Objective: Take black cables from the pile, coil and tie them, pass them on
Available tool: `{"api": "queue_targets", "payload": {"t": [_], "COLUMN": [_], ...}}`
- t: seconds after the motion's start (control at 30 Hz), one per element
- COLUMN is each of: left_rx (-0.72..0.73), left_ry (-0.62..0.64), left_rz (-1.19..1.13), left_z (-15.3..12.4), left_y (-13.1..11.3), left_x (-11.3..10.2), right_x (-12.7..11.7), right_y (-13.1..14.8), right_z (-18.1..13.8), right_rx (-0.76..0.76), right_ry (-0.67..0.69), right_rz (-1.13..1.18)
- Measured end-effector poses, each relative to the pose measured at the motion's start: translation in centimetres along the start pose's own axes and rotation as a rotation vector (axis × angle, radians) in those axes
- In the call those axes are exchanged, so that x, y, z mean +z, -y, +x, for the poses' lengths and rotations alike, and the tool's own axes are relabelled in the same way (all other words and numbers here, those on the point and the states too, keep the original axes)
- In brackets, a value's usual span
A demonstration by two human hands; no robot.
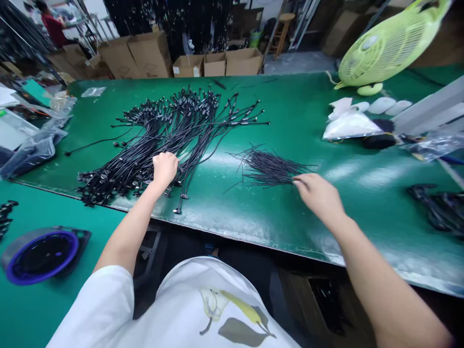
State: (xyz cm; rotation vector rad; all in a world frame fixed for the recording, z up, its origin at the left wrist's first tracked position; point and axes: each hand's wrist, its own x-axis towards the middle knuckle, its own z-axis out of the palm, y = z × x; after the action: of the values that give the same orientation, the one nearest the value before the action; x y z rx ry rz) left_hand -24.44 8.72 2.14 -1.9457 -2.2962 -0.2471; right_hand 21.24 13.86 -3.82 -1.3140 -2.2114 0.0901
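A large heap of black cables [155, 140] with connectors at both ends lies across the left half of the green table. My left hand [165, 168] rests on the heap's near side with its fingers curled round a cable; the fingertips are mostly hidden. To the right is a loose bundle of thin black twist ties [270, 166], spread roughly sideways. At the right end of that bundle, my right hand [319, 195] has its thumb and fingers pinched together on the ties. How many it grips cannot be seen.
A green fan [389, 46] stands at the back right, near a white plastic bag [350, 124]. More black cables [440, 208] lie at the right edge. A purple-rimmed round device [42, 256] sits front left. Cardboard boxes [150, 53] stand behind the table [290, 111]; a person [54, 26] sits far back.
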Motion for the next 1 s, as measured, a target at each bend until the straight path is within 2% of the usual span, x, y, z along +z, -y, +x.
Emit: {"api": "queue_targets", "payload": {"t": [0.07, 0.1, 0.2, 0.3, 0.37, 0.47, 0.57, 0.63, 0.73, 0.8, 0.9, 0.93, 1.0], "left_rx": [0.01, 0.035, 0.169, 0.104, 0.017, -0.09, -0.206, -0.276, -0.376, -0.444, -0.507, -0.501, -0.422], "left_ry": [-0.106, -0.106, 0.122, 0.239, 0.27, 0.355, 0.377, 0.417, 0.544, 0.542, 0.398, 0.384, 0.437], "left_rz": [-0.076, -0.105, -0.113, -0.184, -0.42, -1.028, -1.493, -1.607, -1.77, -1.948, -2.139, -2.15, -2.146], "left_z": [-1.5, -2.8, -7.4, -11.0, -12.1, -12.5, -13.1, -14.1, -16.3, -17.7, -19.4, -20.0, -21.3], "left_y": [-0.5, -0.8, -1.7, -2.4, -2.4, -1.7, 0.0, 1.4, 3.4, 4.2, 4.6, 4.6, 4.6], "left_x": [-0.5, -0.6, 0.4, 1.6, 1.5, -0.4, -2.8, -3.8, -4.1, -4.2, -5.1, -5.6, -6.8], "right_x": [1.2, 1.8, 3.3, 4.9, 6.2, 8.9, 11.5, 12.4, 12.4, 11.8, 10.6, 10.3, 9.9], "right_y": [3.7, 5.6, 11.0, 16.4, 19.8, 23.4, 23.9, 22.7, 20.7, 20.7, 22.9, 24.0, 25.6], "right_z": [1.1, 1.6, 3.3, 5.1, 6.2, 8.2, 11.1, 13.1, 14.8, 14.4, 12.4, 11.8, 11.2], "right_rx": [-0.06, -0.098, -0.211, -0.311, -0.422, -0.651, -0.718, -0.672, -0.643, -0.668, -0.751, -0.794, -0.854], "right_ry": [0.118, 0.19, 0.413, 0.49, 0.458, 0.404, 0.452, 0.455, 0.426, 0.441, 0.446, 0.439, 0.467], "right_rz": [0.043, 0.066, 0.12, 0.082, 0.036, -0.04, -0.13, -0.165, -0.181, -0.182, -0.108, -0.045, 0.08]}}
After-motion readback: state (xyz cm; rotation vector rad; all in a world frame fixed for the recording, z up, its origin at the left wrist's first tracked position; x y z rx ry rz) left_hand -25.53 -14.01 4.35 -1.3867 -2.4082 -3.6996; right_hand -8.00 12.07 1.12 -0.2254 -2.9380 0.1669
